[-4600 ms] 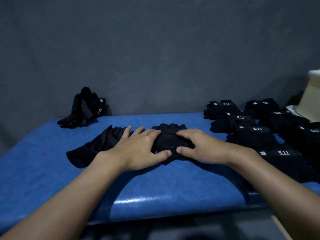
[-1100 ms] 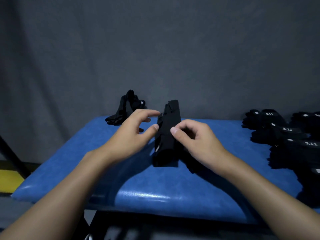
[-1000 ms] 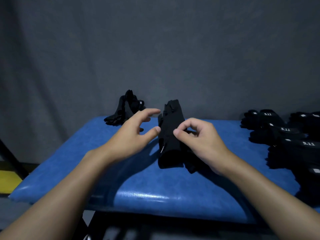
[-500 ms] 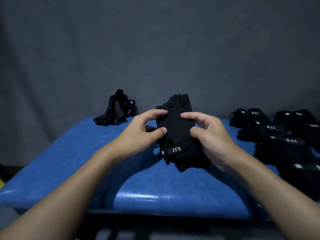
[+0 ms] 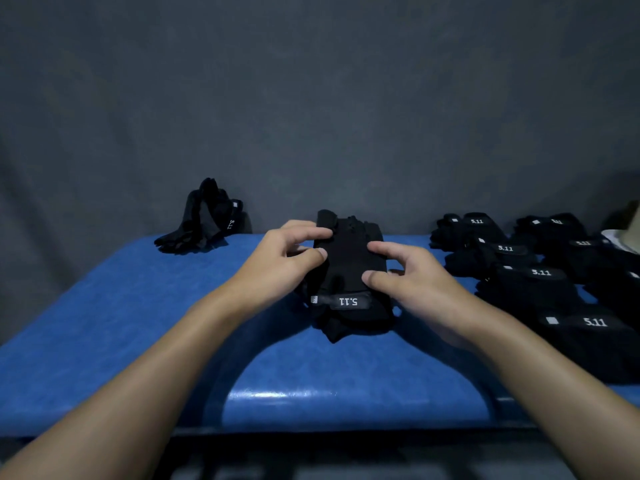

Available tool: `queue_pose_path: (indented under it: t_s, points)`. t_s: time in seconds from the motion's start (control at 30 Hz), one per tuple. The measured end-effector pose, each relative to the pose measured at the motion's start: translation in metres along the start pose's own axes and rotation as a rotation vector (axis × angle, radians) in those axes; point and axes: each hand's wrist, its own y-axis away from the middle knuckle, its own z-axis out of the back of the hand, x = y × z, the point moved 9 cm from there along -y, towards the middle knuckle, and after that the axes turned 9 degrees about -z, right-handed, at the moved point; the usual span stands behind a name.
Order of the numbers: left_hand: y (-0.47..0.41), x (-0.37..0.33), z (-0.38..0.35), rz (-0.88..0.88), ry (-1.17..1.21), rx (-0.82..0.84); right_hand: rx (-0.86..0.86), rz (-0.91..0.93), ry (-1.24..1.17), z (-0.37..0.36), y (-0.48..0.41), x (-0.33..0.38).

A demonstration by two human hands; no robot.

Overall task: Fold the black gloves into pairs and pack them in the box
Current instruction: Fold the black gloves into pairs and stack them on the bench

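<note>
Head view: folded glove pair [image 5: 349,268] sits mid-table on the blue padded table [image 5: 138,323], cuff end near, fingers pointing far, and the "5.11" cuff strap reads upside down from here. Left hand [image 5: 287,261] is on the bundle's left edge with fingers curled, thumb and forefinger pinching the black fabric near the top. Right hand [image 5: 412,278] is on the right edge, also curled, with the thumb pressed on the glove face and the forefinger hooked over the upper side, so it holds the pair too. Both forearms come in from the near edge. Loose black gloves [image 5: 204,220] are heaped far left, propped against the grey backdrop [image 5: 311,98], well apart from the hands. Rows of folded glove pairs [image 5: 533,275] with 5.11 labels up fill the right side of the table. Pale box [image 5: 636,220] shows at the far right edge, mostly cut off, so its contents cannot be told.
</note>
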Motion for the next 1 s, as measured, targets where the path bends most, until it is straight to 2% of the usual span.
queue_pose_path:
  t_s: [0.23, 0.5, 0.7, 0.87, 1.0]
  points:
    - [-0.001, 0.005, 0.005, 0.007, -0.099, -0.008, 0.015, 0.042, 0.013, 0.000, -0.004, 0.008]
    - [0.007, 0.027, -0.015, 0.115, -0.335, 0.206, 0.019, -0.032, 0.193, -0.006, -0.003, -0.004]
    - [0.008, 0.027, -0.017, 0.121, -0.365, 0.225, 0.019, -0.029, 0.188, -0.002, -0.006, -0.005]
    - [0.012, 0.033, -0.018, 0.154, -0.438, 0.267, -0.049, -0.034, 0.366, 0.002, -0.012, -0.014]
    - [0.015, 0.035, -0.020, 0.160, -0.482, 0.298, -0.060, -0.068, 0.334, 0.004, -0.012, -0.017]
